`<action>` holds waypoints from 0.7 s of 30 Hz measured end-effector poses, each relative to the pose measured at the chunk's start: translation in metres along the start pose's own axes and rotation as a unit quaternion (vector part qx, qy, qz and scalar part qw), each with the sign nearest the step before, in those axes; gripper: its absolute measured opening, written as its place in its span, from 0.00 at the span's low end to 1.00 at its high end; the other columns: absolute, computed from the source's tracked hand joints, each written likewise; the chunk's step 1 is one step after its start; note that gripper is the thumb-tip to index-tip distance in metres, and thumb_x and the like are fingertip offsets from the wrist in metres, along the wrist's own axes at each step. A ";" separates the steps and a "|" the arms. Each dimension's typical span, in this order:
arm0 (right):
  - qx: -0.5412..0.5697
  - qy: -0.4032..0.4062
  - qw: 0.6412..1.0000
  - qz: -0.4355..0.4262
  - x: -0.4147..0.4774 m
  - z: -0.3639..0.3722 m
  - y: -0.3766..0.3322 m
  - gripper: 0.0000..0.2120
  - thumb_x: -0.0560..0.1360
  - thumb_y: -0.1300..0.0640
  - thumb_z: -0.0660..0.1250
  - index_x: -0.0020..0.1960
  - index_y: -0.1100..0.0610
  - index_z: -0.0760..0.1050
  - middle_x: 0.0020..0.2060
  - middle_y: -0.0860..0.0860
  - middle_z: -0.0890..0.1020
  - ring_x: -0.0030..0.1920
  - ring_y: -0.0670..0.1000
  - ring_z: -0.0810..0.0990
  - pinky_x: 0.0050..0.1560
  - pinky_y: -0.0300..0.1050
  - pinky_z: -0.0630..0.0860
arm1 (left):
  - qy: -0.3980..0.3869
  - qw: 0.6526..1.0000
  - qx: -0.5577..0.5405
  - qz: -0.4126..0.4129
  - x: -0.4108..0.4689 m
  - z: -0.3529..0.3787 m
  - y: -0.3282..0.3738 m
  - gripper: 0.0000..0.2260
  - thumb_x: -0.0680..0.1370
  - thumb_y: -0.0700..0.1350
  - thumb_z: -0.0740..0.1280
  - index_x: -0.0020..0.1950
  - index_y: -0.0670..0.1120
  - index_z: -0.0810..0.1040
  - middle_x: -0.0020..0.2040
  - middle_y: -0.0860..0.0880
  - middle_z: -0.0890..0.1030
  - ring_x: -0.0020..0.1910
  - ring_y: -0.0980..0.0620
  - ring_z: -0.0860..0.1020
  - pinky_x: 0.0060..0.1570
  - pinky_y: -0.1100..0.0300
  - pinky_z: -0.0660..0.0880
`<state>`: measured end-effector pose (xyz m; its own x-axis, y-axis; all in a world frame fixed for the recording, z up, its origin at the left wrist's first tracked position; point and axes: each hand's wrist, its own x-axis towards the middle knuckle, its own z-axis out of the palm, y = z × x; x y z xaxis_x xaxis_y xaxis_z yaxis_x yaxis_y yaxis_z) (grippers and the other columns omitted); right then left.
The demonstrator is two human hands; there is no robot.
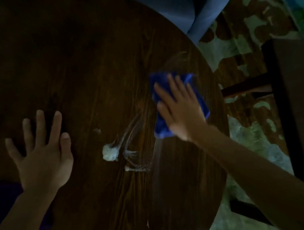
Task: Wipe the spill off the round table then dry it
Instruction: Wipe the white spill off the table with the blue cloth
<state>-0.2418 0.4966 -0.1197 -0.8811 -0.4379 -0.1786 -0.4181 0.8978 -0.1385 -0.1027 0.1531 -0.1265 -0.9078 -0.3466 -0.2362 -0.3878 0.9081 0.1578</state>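
The round dark wooden table [87, 65] fills most of the view. A white spill [111, 154] lies near its middle front, with wet streaks [132, 129] running up and to the right from it. My right hand [180, 108] presses flat on a folded blue cloth [164, 124] near the table's right edge, to the right of the spill. A faint wet smear [175, 58] shows beyond the cloth. My left hand [43, 155] rests flat on the table to the left, fingers spread, holding nothing.
A blue upholstered seat [183, 9] stands beyond the table's far right edge. A dark wooden chair [294, 101] stands to the right over a patterned rug [241, 32]. A dark purple cloth [5, 195] lies at the front left edge.
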 end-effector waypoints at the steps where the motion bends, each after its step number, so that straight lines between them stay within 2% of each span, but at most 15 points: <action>1: -0.004 -0.009 0.998 -0.054 -0.026 0.007 -0.002 0.28 0.87 0.39 0.38 0.85 0.44 0.46 0.85 0.53 0.44 0.84 0.58 0.40 0.83 0.61 0.43 | 0.000 1.000 0.001 -0.004 -0.001 -0.001 0.001 0.27 0.83 0.65 0.37 0.83 0.65 0.39 0.85 0.51 0.45 0.83 0.44 0.44 0.75 0.30 0.41; 3: -0.015 -0.018 0.992 -0.121 -0.074 0.017 0.008 0.28 0.87 0.38 0.40 0.85 0.43 0.45 0.85 0.53 0.45 0.85 0.57 0.42 0.83 0.60 0.45 | -0.001 1.000 0.000 -0.007 -0.001 -0.003 0.005 0.28 0.83 0.65 0.37 0.83 0.64 0.40 0.85 0.51 0.45 0.83 0.44 0.44 0.75 0.31 0.40; 4: -0.015 -0.020 0.992 -0.121 -0.087 0.018 0.020 0.28 0.87 0.37 0.41 0.85 0.42 0.44 0.85 0.53 0.45 0.85 0.57 0.44 0.82 0.60 0.46 | -0.003 1.000 -0.001 -0.005 -0.001 -0.004 0.007 0.28 0.83 0.65 0.38 0.83 0.63 0.40 0.85 0.51 0.46 0.83 0.44 0.44 0.74 0.31 0.40; 5: -0.004 -0.018 0.995 -0.093 -0.088 0.014 0.034 0.28 0.86 0.36 0.40 0.85 0.40 0.43 0.85 0.53 0.45 0.85 0.57 0.44 0.82 0.61 0.47 | -0.004 1.000 0.000 -0.005 -0.001 -0.006 0.008 0.27 0.83 0.64 0.38 0.83 0.63 0.41 0.85 0.50 0.46 0.83 0.44 0.44 0.75 0.31 0.40; 8: 0.024 0.013 0.996 0.086 -0.034 -0.003 0.066 0.32 0.82 0.32 0.33 0.84 0.39 0.45 0.85 0.53 0.46 0.84 0.57 0.43 0.83 0.61 0.46 | -0.002 1.000 0.002 -0.006 -0.002 -0.006 0.010 0.27 0.84 0.63 0.39 0.83 0.63 0.41 0.85 0.50 0.46 0.83 0.45 0.43 0.75 0.32 0.40; 10: 0.037 0.052 0.983 0.170 0.023 -0.015 0.068 0.32 0.84 0.34 0.37 0.85 0.44 0.49 0.85 0.56 0.49 0.84 0.60 0.47 0.83 0.63 0.48 | 0.001 1.000 0.001 -0.006 0.000 -0.005 0.008 0.27 0.83 0.63 0.39 0.83 0.63 0.40 0.85 0.51 0.45 0.83 0.45 0.42 0.75 0.32 0.40; 12: 0.042 0.069 0.977 0.199 0.072 -0.024 0.059 0.31 0.85 0.38 0.42 0.85 0.46 0.50 0.85 0.58 0.50 0.84 0.60 0.47 0.83 0.62 0.47 | 0.001 1.000 0.004 -0.005 0.000 -0.003 0.005 0.28 0.83 0.64 0.39 0.83 0.63 0.40 0.85 0.51 0.45 0.83 0.45 0.42 0.75 0.31 0.40; 14: 0.030 0.052 0.990 0.125 0.092 -0.025 0.039 0.30 0.86 0.38 0.42 0.85 0.46 0.48 0.85 0.57 0.48 0.84 0.59 0.45 0.83 0.61 0.44 | 0.003 1.000 0.009 -0.008 0.000 0.000 0.001 0.28 0.83 0.64 0.39 0.84 0.63 0.41 0.85 0.51 0.45 0.83 0.45 0.43 0.75 0.30 0.41; 16: 0.009 0.033 0.999 -0.020 0.076 -0.019 0.019 0.29 0.86 0.38 0.40 0.85 0.45 0.48 0.85 0.56 0.48 0.84 0.59 0.45 0.83 0.61 0.45 | -0.001 1.000 0.015 -0.005 0.001 0.001 -0.001 0.28 0.83 0.64 0.39 0.83 0.63 0.40 0.85 0.51 0.45 0.83 0.44 0.44 0.75 0.28 0.44; 18: -0.028 0.006 0.986 -0.166 0.026 -0.005 0.011 0.28 0.87 0.39 0.41 0.85 0.44 0.49 0.85 0.55 0.49 0.85 0.58 0.45 0.83 0.59 0.44 | 0.004 1.000 0.010 -0.008 -0.001 0.000 0.000 0.28 0.83 0.64 0.39 0.83 0.63 0.40 0.85 0.51 0.45 0.83 0.44 0.44 0.75 0.29 0.43; 20: -0.053 -0.024 0.968 -0.242 -0.034 0.006 0.022 0.28 0.87 0.39 0.42 0.85 0.43 0.48 0.85 0.54 0.48 0.85 0.57 0.45 0.83 0.57 0.42 | 0.007 1.000 0.005 -0.007 -0.001 -0.001 0.003 0.28 0.83 0.64 0.38 0.83 0.63 0.41 0.85 0.52 0.45 0.83 0.45 0.43 0.75 0.31 0.41; 21: -0.051 -0.036 0.967 -0.247 -0.053 0.004 0.036 0.27 0.87 0.39 0.43 0.85 0.43 0.47 0.85 0.53 0.47 0.85 0.57 0.45 0.83 0.58 0.43 | 0.007 1.000 0.005 -0.004 -0.001 -0.002 0.005 0.27 0.83 0.64 0.38 0.83 0.63 0.40 0.85 0.52 0.45 0.83 0.46 0.43 0.75 0.31 0.41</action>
<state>-0.2089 0.5516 -0.1195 -0.5527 -0.8132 -0.1826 -0.8066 0.5770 -0.1281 -0.1039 0.1571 -0.1240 -0.9067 -0.3574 -0.2241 -0.3937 0.9077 0.1453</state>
